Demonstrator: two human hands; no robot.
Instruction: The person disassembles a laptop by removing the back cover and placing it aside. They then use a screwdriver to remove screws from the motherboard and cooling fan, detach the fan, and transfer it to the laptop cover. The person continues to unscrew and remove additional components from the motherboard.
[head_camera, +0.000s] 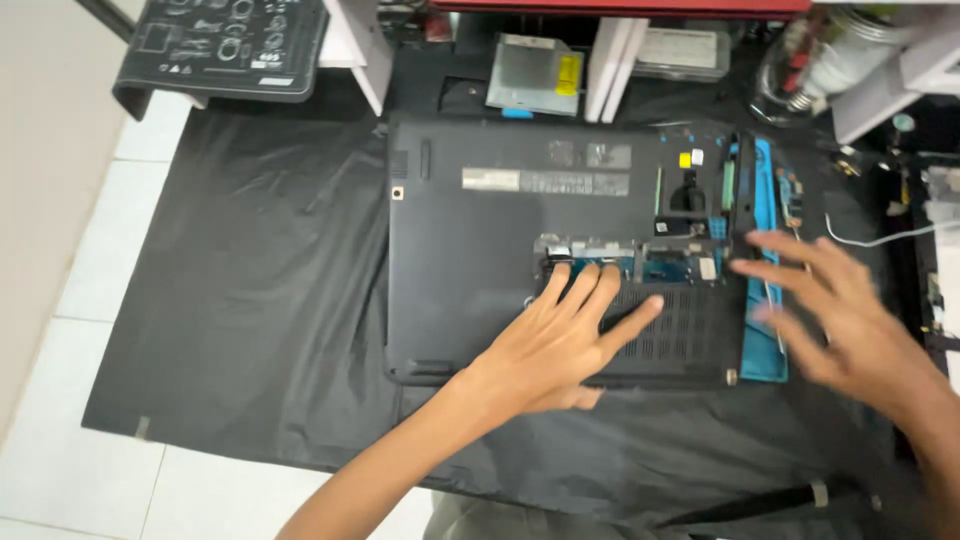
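Nearest, left hand (560, 345) flat and unclenched on the underside of a dark laptop (470, 270), fingers spread, fingertips at the opened bay with exposed circuit parts (640, 262). Right hand (840, 310) just beside, motion-blurred, fingers splayed and grasping nothing, over the laptop's right edge and a blue tool strip (768, 300). Laptop upside down on a black plastic sheet (250, 300). Farther back, a silver drive (535, 75) with a yellow label, and a dark printed mat (225, 45) at upper left.
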